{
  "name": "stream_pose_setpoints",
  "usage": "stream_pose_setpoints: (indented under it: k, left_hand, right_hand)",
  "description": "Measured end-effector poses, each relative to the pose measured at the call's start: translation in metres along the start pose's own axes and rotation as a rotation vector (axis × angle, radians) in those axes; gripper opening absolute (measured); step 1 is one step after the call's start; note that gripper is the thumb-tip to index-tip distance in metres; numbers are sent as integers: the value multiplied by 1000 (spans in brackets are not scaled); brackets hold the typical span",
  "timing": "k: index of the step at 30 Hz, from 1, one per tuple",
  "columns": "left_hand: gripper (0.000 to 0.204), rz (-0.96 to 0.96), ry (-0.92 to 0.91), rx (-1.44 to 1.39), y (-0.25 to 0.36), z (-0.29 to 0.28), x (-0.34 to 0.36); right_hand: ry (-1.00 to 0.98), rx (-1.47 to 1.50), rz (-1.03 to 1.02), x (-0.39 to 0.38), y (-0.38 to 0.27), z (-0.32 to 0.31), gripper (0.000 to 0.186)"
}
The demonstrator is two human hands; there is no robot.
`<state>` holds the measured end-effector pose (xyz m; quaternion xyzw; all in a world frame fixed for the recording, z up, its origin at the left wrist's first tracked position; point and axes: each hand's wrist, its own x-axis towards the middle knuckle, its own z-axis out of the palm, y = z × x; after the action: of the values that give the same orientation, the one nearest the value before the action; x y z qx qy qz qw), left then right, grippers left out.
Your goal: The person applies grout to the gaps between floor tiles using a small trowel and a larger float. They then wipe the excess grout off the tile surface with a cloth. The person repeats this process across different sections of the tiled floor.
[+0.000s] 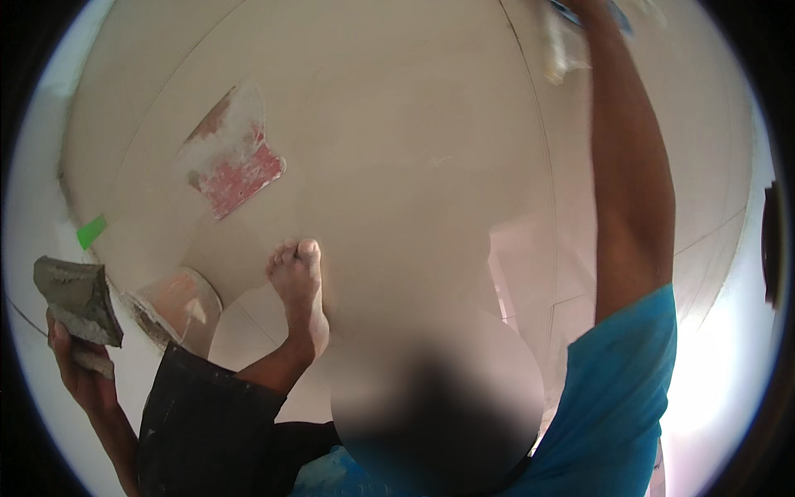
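Note:
Beyond my left knee, at the far left, my left hand (79, 377) is closed around a flat tool (79, 298) with a broad, slightly curved plate. Grey, paste-like material smears the plate; its exact kind does not show. My right arm stretches away to the top right, where the picture's edge cuts off my right hand (590, 7). Something blue (619, 18) shows on both sides of that hand, but the fingers are hidden. A pale, blurred, elongated thing (555, 54) lies close by it.
A pale orange, smeared bucket (186, 302) stands beside my bare foot (296, 277). Ahead of the foot, a flat red and white sheet (236, 157), dusted with powder, lies on the beige floor (397, 149). A small green piece (91, 232) is near the left edge.

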<state>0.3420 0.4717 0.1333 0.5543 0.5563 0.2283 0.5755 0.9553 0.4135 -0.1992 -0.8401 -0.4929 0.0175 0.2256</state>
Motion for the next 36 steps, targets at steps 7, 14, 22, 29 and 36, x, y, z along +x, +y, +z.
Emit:
stream_pose_setpoints:
  k: [7,14,22,29,36]
  left_hand:
    - [44,-91,160,-118,7,22,7]
    - [37,-52,-171,-68,27,56,-11]
    - [29,10,-53,32,9,94,-29]
    - [33,57,90,83,26,103,-41]
    - [37,-74,-102,-188,32,119,-44]
  right_hand:
    - [-239,259,-615,-39,-176,64,53]
    - [-406,448,-677,-280,-127,-59,76]
    - [292,-595,511,-574,112,-219,42]
    - [797,-212,728,-573,67,-308,41]
    - [-439,269,-72,-414,-181,-89,46]
